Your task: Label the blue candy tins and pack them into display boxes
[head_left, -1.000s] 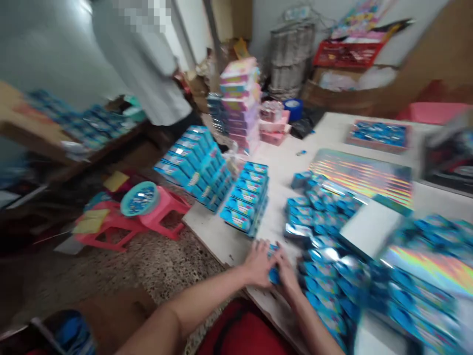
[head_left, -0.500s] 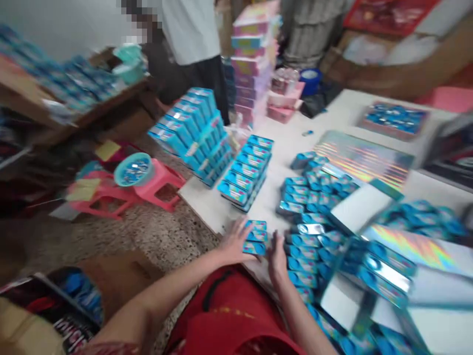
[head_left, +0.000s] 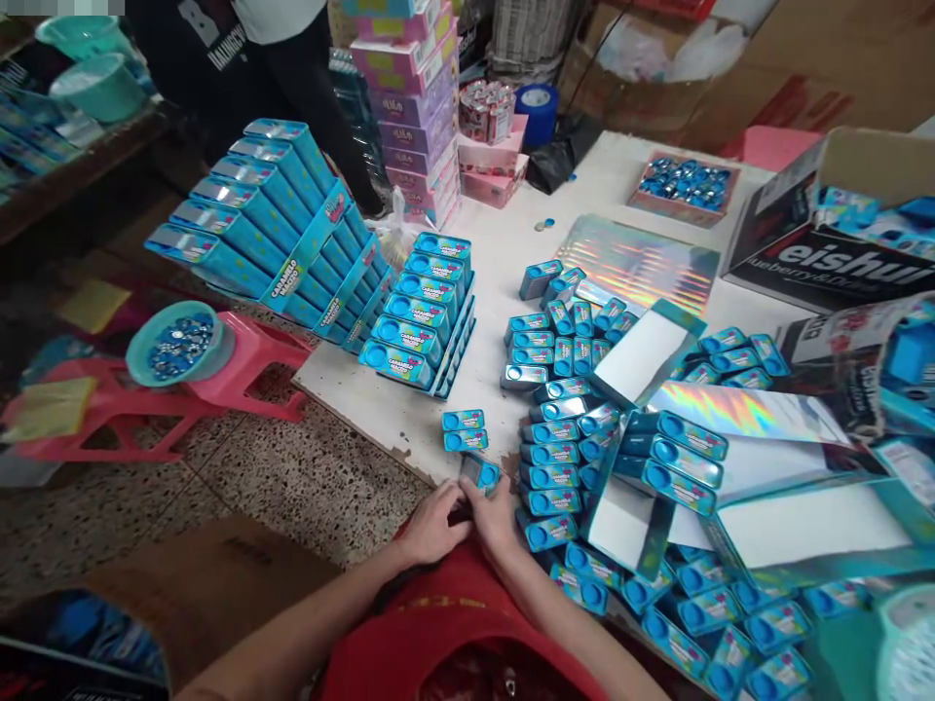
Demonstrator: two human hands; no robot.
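Near the table's front edge, my right hand pinches a small blue box, tilted, its top facing up. Beside it my left hand has curled fingers close to the box's lower end; whether they grip it is hidden. Just beyond lie two blue boxes side by side. Farther back, a blue display tray holds a row of upright boxes. Tilted filled trays are stacked to its left. Many loose blue boxes stand in rows to the right of my hands.
Open white-lined trays lie among the boxes at right. Black cartons stand at the far right. A bowl rests on a pink stool at left. Behind are stacked pink and purple boxes and a standing person.
My hands have come together near the table edge, around a tilted box. Two boxes now lie beyond them, where my left hand was touching a small group. The view has shifted.
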